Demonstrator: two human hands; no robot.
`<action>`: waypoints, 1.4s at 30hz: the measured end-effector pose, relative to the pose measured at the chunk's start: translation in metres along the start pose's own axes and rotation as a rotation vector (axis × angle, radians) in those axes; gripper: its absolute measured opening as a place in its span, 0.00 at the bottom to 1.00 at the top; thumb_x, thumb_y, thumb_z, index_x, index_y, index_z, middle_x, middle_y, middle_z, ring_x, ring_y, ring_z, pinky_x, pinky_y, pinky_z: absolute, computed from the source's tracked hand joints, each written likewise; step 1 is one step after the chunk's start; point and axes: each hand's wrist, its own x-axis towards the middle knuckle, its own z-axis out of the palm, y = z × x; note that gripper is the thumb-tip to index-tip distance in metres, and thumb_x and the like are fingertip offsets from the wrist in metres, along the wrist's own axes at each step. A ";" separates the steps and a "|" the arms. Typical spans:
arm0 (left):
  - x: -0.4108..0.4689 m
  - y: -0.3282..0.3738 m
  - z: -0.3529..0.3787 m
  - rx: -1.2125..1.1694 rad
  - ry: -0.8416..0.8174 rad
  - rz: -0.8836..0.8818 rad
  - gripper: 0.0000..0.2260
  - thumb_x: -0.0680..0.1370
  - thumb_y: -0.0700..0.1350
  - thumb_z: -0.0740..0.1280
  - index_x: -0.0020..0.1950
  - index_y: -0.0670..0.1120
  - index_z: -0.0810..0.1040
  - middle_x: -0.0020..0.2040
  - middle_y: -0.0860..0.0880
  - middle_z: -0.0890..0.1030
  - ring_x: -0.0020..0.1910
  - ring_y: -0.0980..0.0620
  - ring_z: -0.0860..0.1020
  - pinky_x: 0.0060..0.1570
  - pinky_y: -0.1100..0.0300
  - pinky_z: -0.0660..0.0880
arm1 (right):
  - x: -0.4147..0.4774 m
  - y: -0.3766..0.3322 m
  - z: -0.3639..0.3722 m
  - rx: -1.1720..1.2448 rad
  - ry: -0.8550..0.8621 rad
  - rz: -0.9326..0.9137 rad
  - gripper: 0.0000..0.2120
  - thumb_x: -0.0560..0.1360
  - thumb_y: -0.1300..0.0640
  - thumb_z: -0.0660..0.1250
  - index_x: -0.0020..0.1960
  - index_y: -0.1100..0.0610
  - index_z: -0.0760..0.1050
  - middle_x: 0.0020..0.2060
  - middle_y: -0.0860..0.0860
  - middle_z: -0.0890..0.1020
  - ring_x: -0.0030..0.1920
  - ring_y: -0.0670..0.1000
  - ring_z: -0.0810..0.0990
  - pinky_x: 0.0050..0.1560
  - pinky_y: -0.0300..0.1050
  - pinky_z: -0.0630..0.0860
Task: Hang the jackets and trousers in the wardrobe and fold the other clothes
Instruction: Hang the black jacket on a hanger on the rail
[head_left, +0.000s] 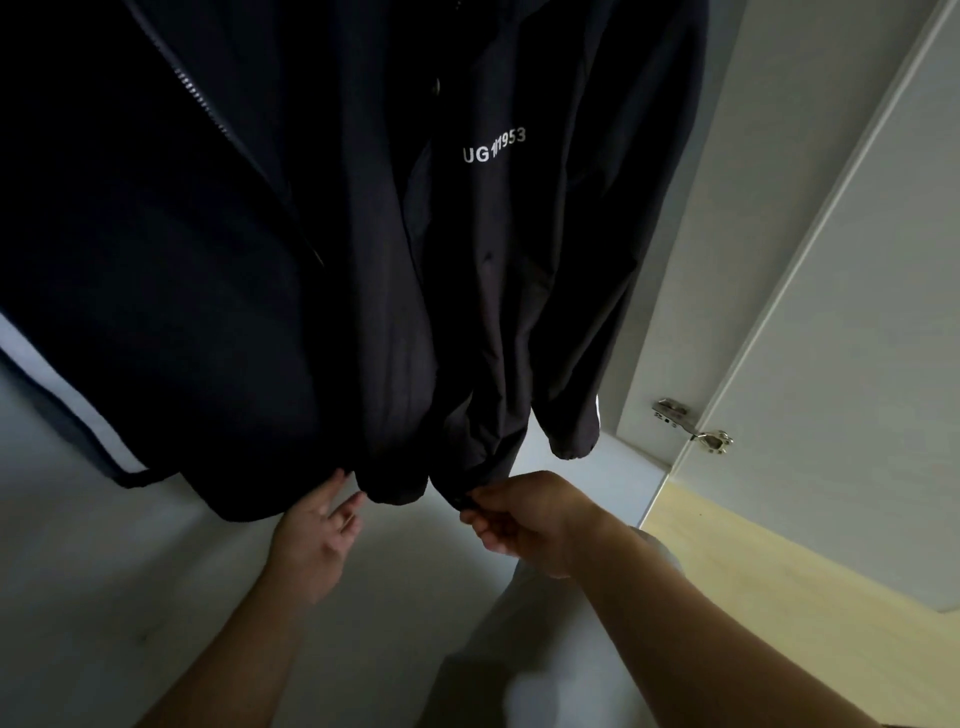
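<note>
Your right hand (524, 519): fingers curled, pinching the bottom hem of the dark navy fabric jacket with white lettering (493, 291).
Your left hand (317, 535): fingers loose and apart, tips touching the same hem.
Jacket: hanging inside the white wardrobe (675, 312), beside its open white door (857, 338).

White wardrobe (104, 571) interior, dim toward the left and brighter at right. Its pale door (857, 312) stands open at right on a metal hinge (691, 426). Below the door lies pale yellow floor (779, 561), possibly wood.
</note>
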 end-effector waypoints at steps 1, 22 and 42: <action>-0.001 -0.001 0.001 -0.012 0.002 -0.007 0.10 0.83 0.44 0.62 0.63 0.49 0.77 0.59 0.53 0.79 0.51 0.51 0.77 0.58 0.55 0.69 | -0.001 0.000 0.001 -0.028 -0.022 -0.004 0.11 0.81 0.67 0.64 0.61 0.71 0.76 0.34 0.57 0.83 0.28 0.47 0.80 0.30 0.38 0.77; -0.020 0.011 0.004 0.202 0.235 0.271 0.07 0.74 0.36 0.75 0.44 0.44 0.79 0.37 0.47 0.79 0.32 0.52 0.72 0.35 0.58 0.69 | 0.000 0.008 0.052 0.372 0.027 -0.185 0.06 0.77 0.73 0.66 0.47 0.65 0.80 0.34 0.59 0.84 0.32 0.54 0.84 0.37 0.44 0.83; -0.065 -0.020 0.089 0.190 -0.225 0.327 0.19 0.72 0.40 0.75 0.45 0.23 0.76 0.39 0.37 0.83 0.44 0.43 0.86 0.43 0.59 0.81 | -0.017 0.017 0.015 0.383 0.019 -0.299 0.07 0.79 0.71 0.65 0.45 0.66 0.81 0.40 0.62 0.85 0.36 0.53 0.84 0.38 0.42 0.82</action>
